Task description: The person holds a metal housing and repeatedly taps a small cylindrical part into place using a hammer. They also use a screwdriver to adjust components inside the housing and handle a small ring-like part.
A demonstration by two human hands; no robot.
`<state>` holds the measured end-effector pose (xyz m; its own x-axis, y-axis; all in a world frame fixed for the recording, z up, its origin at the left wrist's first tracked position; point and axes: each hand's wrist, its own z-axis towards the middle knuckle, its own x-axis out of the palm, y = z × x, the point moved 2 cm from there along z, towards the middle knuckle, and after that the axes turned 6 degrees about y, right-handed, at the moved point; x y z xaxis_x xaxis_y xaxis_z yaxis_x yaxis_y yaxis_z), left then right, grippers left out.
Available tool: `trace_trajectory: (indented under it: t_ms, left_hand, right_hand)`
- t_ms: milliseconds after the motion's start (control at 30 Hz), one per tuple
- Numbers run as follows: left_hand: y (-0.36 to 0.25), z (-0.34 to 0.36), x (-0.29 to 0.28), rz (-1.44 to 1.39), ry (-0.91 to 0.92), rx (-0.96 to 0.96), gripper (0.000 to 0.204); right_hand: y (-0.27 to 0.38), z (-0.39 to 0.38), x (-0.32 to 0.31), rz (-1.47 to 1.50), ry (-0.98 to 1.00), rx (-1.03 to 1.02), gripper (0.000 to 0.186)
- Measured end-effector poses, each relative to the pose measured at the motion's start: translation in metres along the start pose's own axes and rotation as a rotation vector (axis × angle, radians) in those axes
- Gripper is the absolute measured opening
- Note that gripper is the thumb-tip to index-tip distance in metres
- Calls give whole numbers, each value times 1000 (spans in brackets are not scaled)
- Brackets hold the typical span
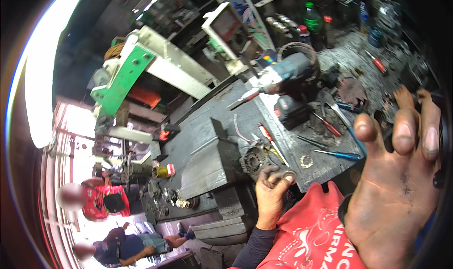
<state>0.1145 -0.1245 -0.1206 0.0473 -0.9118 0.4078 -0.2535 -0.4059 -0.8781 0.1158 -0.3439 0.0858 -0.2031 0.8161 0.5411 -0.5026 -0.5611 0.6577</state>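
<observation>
My left hand (270,196), in a dark sleeve, is closed with thumb and fingers pinching a small round metal ring (289,176). Just beyond it lies a round, grimy metal part (256,160) with a hole through its middle. My right hand (396,189) is raised large and near at the right, its smudged palm showing. Its fingers are half bent and apart, with nothing visible in them. On the bench between and beyond the hands are a blue screwdriver (339,154), a red screwdriver (326,124) and a pale flat ring (306,162).
A cordless power tool (288,75) lies on the grimy bench (288,144). Bottles (311,19) stand at the back. A green and white metal frame (125,80) rises at left. Two people, one in a red shirt (101,200), are at the far lower left.
</observation>
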Motion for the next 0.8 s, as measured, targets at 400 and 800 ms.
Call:
trace_trajectory:
  t_ms: [400, 800]
  left_hand:
    - [-4, -11, -3, -94, -16, -5, 49]
    - [20, -15, -7, -94, 97, -89, 45]
  right_hand:
    - [6, 2, 28, -65, 66, 6, 10]
    - [-35, -31, 49, -272, 298, 16, 46]
